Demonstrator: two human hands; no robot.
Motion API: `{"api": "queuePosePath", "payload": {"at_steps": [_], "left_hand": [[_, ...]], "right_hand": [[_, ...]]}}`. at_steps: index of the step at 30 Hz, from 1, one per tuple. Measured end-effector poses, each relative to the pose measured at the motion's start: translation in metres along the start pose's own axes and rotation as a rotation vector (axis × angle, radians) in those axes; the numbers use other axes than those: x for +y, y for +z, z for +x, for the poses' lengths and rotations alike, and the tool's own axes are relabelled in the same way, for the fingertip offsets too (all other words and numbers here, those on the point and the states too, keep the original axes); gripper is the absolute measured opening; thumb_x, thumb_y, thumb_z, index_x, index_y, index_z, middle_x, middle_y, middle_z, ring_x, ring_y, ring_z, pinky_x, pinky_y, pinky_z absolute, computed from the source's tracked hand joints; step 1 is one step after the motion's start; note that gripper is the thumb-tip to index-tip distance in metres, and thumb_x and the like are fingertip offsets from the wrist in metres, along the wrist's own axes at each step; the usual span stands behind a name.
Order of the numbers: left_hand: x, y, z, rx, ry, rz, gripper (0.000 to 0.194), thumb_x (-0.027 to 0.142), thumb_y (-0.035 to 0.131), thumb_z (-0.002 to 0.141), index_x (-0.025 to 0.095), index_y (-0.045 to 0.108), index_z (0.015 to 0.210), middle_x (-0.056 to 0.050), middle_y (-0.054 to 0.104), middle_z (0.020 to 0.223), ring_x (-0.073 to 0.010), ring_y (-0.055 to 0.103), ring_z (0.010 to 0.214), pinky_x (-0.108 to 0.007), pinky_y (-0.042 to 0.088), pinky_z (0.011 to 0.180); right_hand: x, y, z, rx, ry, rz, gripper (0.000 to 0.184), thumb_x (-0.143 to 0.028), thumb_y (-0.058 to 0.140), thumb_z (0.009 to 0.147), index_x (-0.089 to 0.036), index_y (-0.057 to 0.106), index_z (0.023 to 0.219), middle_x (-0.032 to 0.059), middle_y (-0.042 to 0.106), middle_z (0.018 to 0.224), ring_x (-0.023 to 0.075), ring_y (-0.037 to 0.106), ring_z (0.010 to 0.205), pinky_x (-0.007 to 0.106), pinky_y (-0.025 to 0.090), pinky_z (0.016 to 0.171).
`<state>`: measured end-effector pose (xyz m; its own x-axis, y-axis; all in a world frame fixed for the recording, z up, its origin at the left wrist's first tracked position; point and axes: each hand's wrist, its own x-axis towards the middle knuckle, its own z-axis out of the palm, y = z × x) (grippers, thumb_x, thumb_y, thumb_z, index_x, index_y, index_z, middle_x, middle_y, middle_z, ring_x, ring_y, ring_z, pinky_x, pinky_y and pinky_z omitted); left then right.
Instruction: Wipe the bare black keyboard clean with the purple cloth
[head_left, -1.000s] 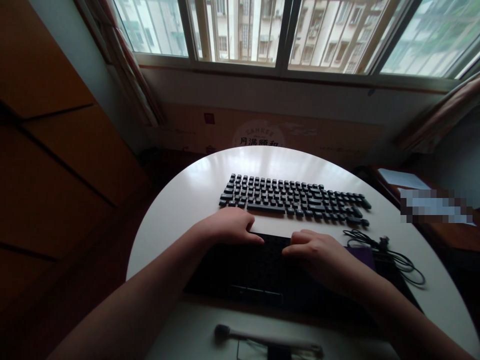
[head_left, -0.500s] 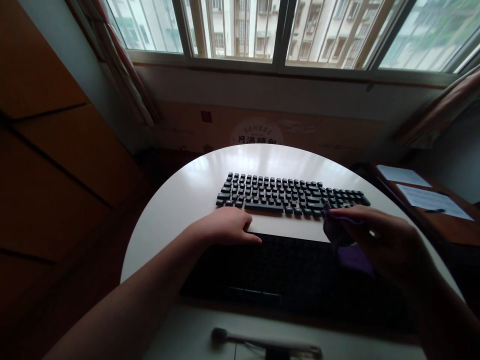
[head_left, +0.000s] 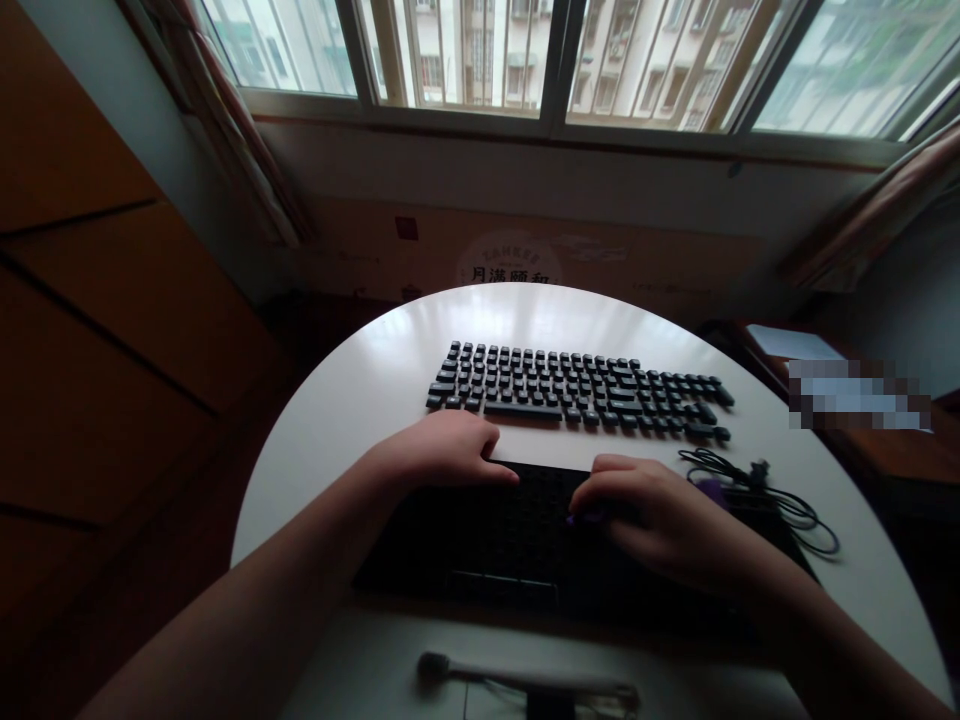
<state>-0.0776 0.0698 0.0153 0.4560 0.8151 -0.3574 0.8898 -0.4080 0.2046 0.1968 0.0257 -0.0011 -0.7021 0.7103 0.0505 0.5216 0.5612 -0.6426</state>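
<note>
A black keyboard base (head_left: 502, 545), its keys removed, lies on the white round table. At its far edge my left hand (head_left: 442, 450) holds it, thumb on top and the other fingers curled out of sight. My right hand (head_left: 652, 505) is closed on a purple cloth (head_left: 585, 517), pressed down on the right half of the base. More purple shows behind that wrist. Beyond both hands, loose black keycaps (head_left: 562, 385) lie in rows in keyboard order.
A coiled black cable (head_left: 795, 505) lies at the right of the base. Near the front edge is a brush (head_left: 517, 675) with a dark round head, beside a dark object I cannot make out. Papers (head_left: 795, 342) lie on a brown surface right of the white table (head_left: 300, 470).
My right hand has come down and left with the cloth, from above the right-hand keycaps onto the base. The cable has come into sight. My left hand stays in place.
</note>
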Motion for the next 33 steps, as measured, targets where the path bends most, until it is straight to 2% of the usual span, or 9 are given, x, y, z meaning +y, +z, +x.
{"api": "queuePosePath", "payload": {"at_steps": [5, 9, 12, 17, 24, 33], "left_hand": [[0.0, 0.0, -0.001, 0.011, 0.016, -0.008, 0.054, 0.073, 0.056, 0.081, 0.021, 0.068, 0.082, -0.007, 0.072, 0.089, -0.0217, 0.061, 0.075, -0.031, 0.039, 0.061], [0.0, 0.0, -0.002, 0.019, 0.016, -0.007, 0.054, 0.074, 0.056, 0.08, 0.021, 0.068, 0.083, -0.007, 0.072, 0.09, -0.0221, 0.061, 0.074, -0.03, 0.038, 0.059], [0.001, 0.001, -0.001, 0.016, 0.008, -0.008, 0.054, 0.073, 0.056, 0.08, 0.021, 0.069, 0.083, -0.007, 0.073, 0.089, -0.0227, 0.062, 0.075, -0.03, 0.039, 0.059], [0.0, 0.001, -0.001, 0.017, 0.022, -0.009, 0.053, 0.073, 0.056, 0.08, 0.021, 0.069, 0.083, -0.007, 0.073, 0.088, -0.0232, 0.062, 0.074, -0.03, 0.04, 0.059], [0.001, 0.0, -0.002, 0.007, 0.025, -0.021, 0.054, 0.072, 0.056, 0.081, 0.02, 0.07, 0.086, -0.008, 0.073, 0.091, -0.0236, 0.063, 0.076, -0.03, 0.042, 0.061], [0.0, 0.002, -0.001, 0.016, 0.029, -0.02, 0.056, 0.073, 0.056, 0.08, 0.02, 0.071, 0.088, -0.009, 0.074, 0.092, -0.0242, 0.063, 0.078, -0.031, 0.043, 0.064]], "right_hand": [[0.008, 0.008, 0.006, 0.112, -0.038, -0.071, 0.034, -0.004, 0.059, 0.076, -0.024, 0.069, 0.101, 0.0027, 0.069, 0.097, 0.0197, 0.062, 0.092, 0.034, 0.049, 0.084], [0.011, 0.018, 0.01, 0.204, -0.033, -0.15, 0.054, -0.005, 0.056, 0.077, -0.028, 0.064, 0.126, 0.0071, 0.064, 0.123, 0.027, 0.054, 0.117, 0.048, 0.042, 0.104], [0.013, 0.024, 0.013, 0.174, 0.028, -0.068, 0.065, -0.007, 0.054, 0.076, -0.028, 0.057, 0.138, 0.0078, 0.06, 0.133, 0.0276, 0.051, 0.125, 0.05, 0.039, 0.11], [0.015, 0.024, 0.018, 0.103, 0.11, 0.033, 0.068, -0.009, 0.053, 0.071, -0.026, 0.059, 0.137, 0.0079, 0.061, 0.134, 0.0275, 0.055, 0.121, 0.048, 0.043, 0.107], [0.015, 0.021, 0.025, 0.056, 0.256, 0.14, 0.07, -0.01, 0.058, 0.068, -0.024, 0.061, 0.136, 0.0073, 0.064, 0.119, 0.025, 0.059, 0.11, 0.042, 0.047, 0.101], [0.013, 0.036, 0.025, 0.182, 0.189, -0.013, 0.066, -0.008, 0.052, 0.074, -0.026, 0.06, 0.137, 0.0065, 0.065, 0.114, 0.0255, 0.057, 0.108, 0.046, 0.043, 0.102]]}}
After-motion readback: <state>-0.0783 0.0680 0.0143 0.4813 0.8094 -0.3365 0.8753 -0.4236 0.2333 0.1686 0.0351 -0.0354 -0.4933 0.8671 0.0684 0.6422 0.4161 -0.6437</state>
